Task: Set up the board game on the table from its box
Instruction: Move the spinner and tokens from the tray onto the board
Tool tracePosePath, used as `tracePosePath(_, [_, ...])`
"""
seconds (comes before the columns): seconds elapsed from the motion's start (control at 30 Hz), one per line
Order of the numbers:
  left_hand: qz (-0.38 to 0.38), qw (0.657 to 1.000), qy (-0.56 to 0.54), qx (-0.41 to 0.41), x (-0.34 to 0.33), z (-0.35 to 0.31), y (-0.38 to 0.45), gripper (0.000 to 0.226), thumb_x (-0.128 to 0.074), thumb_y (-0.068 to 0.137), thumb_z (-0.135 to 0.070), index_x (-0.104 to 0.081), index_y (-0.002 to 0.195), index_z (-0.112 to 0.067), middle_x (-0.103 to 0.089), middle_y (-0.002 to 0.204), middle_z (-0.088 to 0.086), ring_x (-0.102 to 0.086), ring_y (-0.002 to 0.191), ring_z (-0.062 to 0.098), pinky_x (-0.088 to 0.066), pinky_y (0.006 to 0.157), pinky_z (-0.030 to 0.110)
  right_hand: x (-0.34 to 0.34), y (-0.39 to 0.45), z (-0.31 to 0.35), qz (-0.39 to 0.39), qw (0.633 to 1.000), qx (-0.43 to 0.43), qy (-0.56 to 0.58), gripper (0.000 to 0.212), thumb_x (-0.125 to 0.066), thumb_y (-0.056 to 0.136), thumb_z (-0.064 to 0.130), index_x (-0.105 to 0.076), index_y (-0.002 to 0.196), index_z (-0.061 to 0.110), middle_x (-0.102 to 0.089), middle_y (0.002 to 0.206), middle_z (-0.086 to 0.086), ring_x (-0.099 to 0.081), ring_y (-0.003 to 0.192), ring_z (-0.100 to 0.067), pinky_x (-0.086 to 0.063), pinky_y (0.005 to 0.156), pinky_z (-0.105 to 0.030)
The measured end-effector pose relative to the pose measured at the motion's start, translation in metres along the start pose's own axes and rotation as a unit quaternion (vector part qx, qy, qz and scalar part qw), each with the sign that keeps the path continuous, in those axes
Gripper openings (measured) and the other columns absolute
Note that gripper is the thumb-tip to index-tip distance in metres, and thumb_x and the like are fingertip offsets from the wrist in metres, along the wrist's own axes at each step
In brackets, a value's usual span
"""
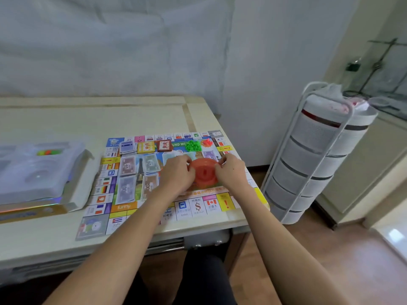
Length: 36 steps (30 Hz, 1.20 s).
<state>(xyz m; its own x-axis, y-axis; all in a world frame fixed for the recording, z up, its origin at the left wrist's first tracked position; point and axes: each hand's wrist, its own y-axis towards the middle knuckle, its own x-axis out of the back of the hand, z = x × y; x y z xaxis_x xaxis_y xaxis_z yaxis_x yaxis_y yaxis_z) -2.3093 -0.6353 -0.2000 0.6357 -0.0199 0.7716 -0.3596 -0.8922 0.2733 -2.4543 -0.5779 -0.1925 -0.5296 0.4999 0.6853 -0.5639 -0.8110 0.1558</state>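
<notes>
The game board point(198, 206) lies flat on the table's right half, its border printed with flags. Stacks of paper money point(127, 166) and card decks point(145, 147) rest on its middle. A pile of green houses point(193, 145) and a pile of red pieces point(207, 142) sit near the far edge. A round red plastic disc point(204, 173) rests on the board's right middle. My left hand point(178, 175) grips its left rim and my right hand point(231, 171) grips its right rim. The open game box point(72, 194) with a clear plastic tray point(37, 170) lies to the left.
The cream table point(55, 243) ends just right of the board. A tall white drawer tower point(317, 155) stands on the wooden floor to the right. A sheet covers the wall behind. Small coloured pieces point(49, 152) remain in the tray.
</notes>
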Motion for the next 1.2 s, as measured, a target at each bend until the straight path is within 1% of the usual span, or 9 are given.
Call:
tracePosePath(0.2, [0.0,0.996,0.085,-0.027,-0.013,0.007,-0.002,0.024,-0.057,0.085,-0.014,-0.073,0.102,-0.009,-0.064,0.098,0.014,-0.058,0.095,0.033,-0.052,0.076,0.04,-0.01,0.0,-0.014,0.024,0.998,0.002,-0.066,0.014,-0.052,0.084,0.008,-0.062,0.093,0.003,-0.065,0.09,-0.014,-0.05,0.075,-0.025,-0.028,0.052,-0.026])
tracePosePath(0.4, [0.002,0.995,0.101,-0.025,-0.01,0.012,-0.002,0.026,-0.054,0.092,-0.022,-0.072,0.102,-0.006,-0.064,0.1,0.014,-0.058,0.096,0.033,-0.051,0.08,0.043,-0.009,-0.001,-0.009,0.033,0.995,0.007,-0.095,0.018,-0.05,0.084,0.009,-0.059,0.098,0.002,-0.063,0.099,-0.016,-0.051,0.079,-0.026,-0.032,0.054,-0.027])
tracePosePath(0.5, [-0.009,0.997,0.077,-0.023,0.001,0.016,-0.001,0.029,-0.052,0.094,-0.021,-0.069,0.113,-0.009,-0.064,0.107,0.013,-0.06,0.102,0.032,-0.051,0.084,0.044,-0.007,0.001,-0.002,0.011,0.993,0.029,-0.111,0.025,-0.051,0.084,0.01,-0.06,0.106,0.005,-0.059,0.11,-0.015,-0.054,0.098,-0.032,-0.045,0.075,-0.035])
tracePosePath(0.57, [-0.019,0.997,0.073,-0.025,0.012,0.021,0.001,0.03,-0.052,0.094,-0.019,-0.067,0.118,-0.009,-0.064,0.115,0.013,-0.059,0.108,0.031,-0.05,0.088,0.042,-0.01,0.003,0.01,0.002,0.991,0.055,-0.126,0.028,-0.054,0.085,0.015,-0.063,0.111,0.009,-0.06,0.113,-0.013,-0.053,0.107,-0.033,-0.047,0.086,-0.039])
tracePosePath(0.7, [-0.051,0.995,0.081,-0.008,0.049,0.042,0.001,0.032,-0.051,0.095,-0.017,-0.064,0.123,-0.009,-0.063,0.121,0.011,-0.056,0.113,0.028,-0.047,0.093,0.04,-0.03,0.001,0.051,0.037,0.987,0.11,-0.112,0.028,-0.058,0.085,0.024,-0.065,0.111,0.015,-0.065,0.112,-0.007,-0.058,0.104,-0.025,-0.051,0.089,-0.042])
tracePosePath(0.83, [-0.081,0.993,0.087,0.023,0.099,0.086,-0.002,0.033,-0.05,0.092,-0.009,-0.068,0.119,-0.007,-0.066,0.118,0.015,-0.059,0.111,0.032,-0.049,0.093,0.042,-0.068,-0.005,0.099,0.095,0.98,0.162,-0.066,0.023,-0.058,0.083,0.018,-0.066,0.104,0.011,-0.067,0.105,-0.009,-0.06,0.1,-0.028,-0.051,0.085,-0.039])
tracePosePath(0.93, [-0.096,0.989,0.1,0.047,0.134,0.121,-0.006,0.033,-0.05,0.09,-0.005,-0.069,0.117,-0.007,-0.066,0.112,0.018,-0.06,0.106,0.035,-0.048,0.09,0.04,-0.097,-0.01,0.135,0.133,0.972,0.186,-0.049,0.025,-0.058,0.084,0.017,-0.067,0.106,0.011,-0.068,0.109,-0.009,-0.059,0.105,-0.028,-0.049,0.088,-0.037])
tracePosePath(1.03, [-0.118,0.985,0.107,0.066,0.167,0.152,-0.01,0.03,-0.051,0.091,-0.005,-0.07,0.114,-0.006,-0.068,0.107,0.016,-0.061,0.103,0.032,-0.047,0.089,0.039,-0.127,-0.016,0.173,0.156,0.964,0.213,-0.036,0.025,-0.056,0.084,0.019,-0.068,0.105,0.013,-0.069,0.108,-0.006,-0.061,0.104,-0.028,-0.05,0.092,-0.041])
tracePosePath(1.2, [-0.135,0.976,0.129,0.108,0.223,0.21,-0.006,0.026,-0.055,0.087,-0.001,-0.075,0.103,-0.006,-0.071,0.103,0.018,-0.064,0.101,0.036,-0.049,0.089,0.039,-0.176,-0.017,0.231,0.193,0.94,0.28,-0.013,0.031,-0.051,0.087,0.011,-0.068,0.113,0.012,-0.067,0.116,-0.01,-0.059,0.111,-0.029,-0.048,0.094,-0.039])
